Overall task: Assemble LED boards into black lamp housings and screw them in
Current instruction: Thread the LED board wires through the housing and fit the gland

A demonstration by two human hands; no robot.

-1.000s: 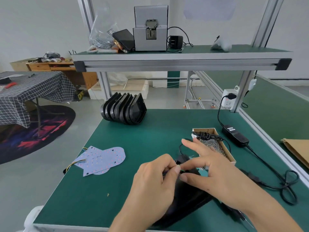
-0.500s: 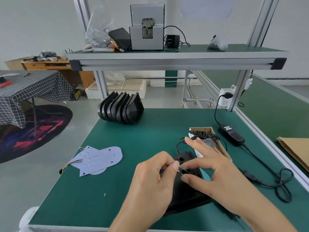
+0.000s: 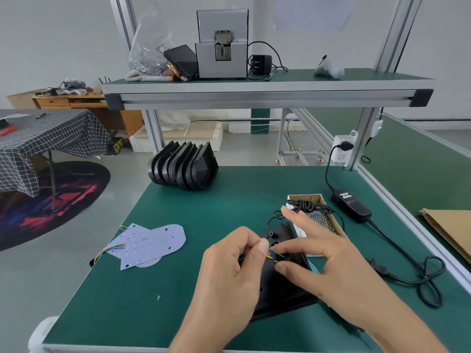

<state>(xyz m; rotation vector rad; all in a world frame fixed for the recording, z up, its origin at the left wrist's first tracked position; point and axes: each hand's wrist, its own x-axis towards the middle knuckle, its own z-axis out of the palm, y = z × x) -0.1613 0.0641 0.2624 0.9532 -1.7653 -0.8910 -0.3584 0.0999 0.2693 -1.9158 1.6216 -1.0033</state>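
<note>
Thin coloured wires point(image 3: 272, 254) are pinched between thumb and fingers of the left hand point(image 3: 230, 273) and the right hand point(image 3: 328, 266), both grips closed on them just above a black lamp housing point(image 3: 280, 284) lying on the green desk point(image 3: 178, 296). LED boards point(image 3: 150, 244) are spread to the left; stacked housings point(image 3: 183, 169) are set further back.

- Green matt bench mat point(image 3: 178, 289), smooth.
- Stacked black plastic lamp housings point(image 3: 183, 169), slightly glossy.
- Pale flat LED boards point(image 3: 150, 244), matt, dotted.
- Brown cardboard box point(image 3: 328, 217) of shiny metal screws point(image 3: 322, 220).
- Brushed silver aluminium frame rail point(image 3: 265, 96).
</note>
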